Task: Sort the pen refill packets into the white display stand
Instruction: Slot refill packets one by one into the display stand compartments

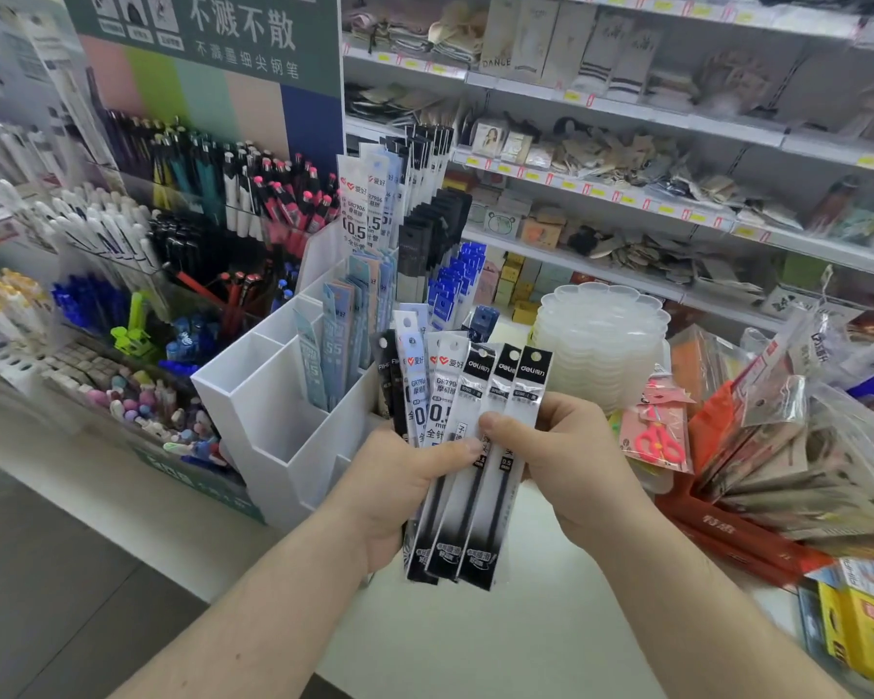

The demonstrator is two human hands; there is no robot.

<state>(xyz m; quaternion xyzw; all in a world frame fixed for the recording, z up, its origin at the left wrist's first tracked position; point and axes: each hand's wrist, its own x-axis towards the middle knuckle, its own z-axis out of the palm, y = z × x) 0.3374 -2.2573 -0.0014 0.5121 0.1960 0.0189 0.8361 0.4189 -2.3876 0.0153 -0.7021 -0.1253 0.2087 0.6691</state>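
Glossy clear plastic refill packets (468,446), smooth white plastic stand (273,421)

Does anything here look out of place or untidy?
Nothing is damaged or spilled. Only the plastic-wrapped goods on the right lie in a loose, slanting heap. The refill packets are fanned between both hands, and the white stand stands straight.
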